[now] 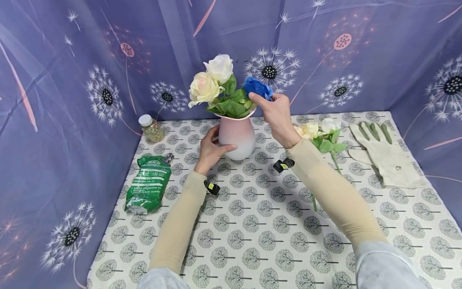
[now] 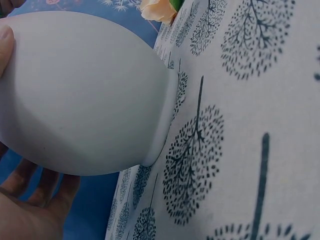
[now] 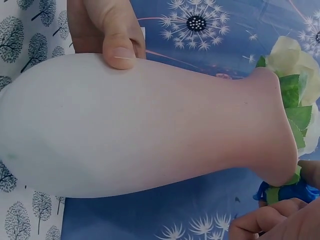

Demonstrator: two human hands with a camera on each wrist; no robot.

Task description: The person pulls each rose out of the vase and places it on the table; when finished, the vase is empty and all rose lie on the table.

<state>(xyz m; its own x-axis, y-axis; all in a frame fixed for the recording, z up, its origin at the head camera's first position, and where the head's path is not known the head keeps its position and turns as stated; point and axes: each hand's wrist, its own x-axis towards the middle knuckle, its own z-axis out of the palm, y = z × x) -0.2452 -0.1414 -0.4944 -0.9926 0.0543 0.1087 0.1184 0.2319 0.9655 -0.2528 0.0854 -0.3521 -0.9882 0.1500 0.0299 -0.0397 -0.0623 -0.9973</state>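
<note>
A pink-to-white vase (image 1: 236, 138) stands on the patterned tablecloth. My left hand (image 1: 209, 152) grips its lower body from the left, the thumb in front and the fingers around the far side; the left wrist view shows the vase's base (image 2: 162, 120) at the cloth. At the rim, my right hand (image 1: 279, 118) pinches a blue rose (image 1: 257, 87) just under its bloom. Its stem's lower part is hidden. A white rose (image 1: 219, 67) and a cream rose (image 1: 203, 88) stand in the vase among green leaves (image 3: 295, 117).
On the left are a lidded jar (image 1: 153, 130) of small bits and a green plastic bag (image 1: 149, 182) with a clip. Loose cream and white roses (image 1: 329, 125) lie right of the vase, partly behind my right arm. Farther right lies a pale glove (image 1: 390, 158). A purple curtain (image 1: 223, 28) hangs behind.
</note>
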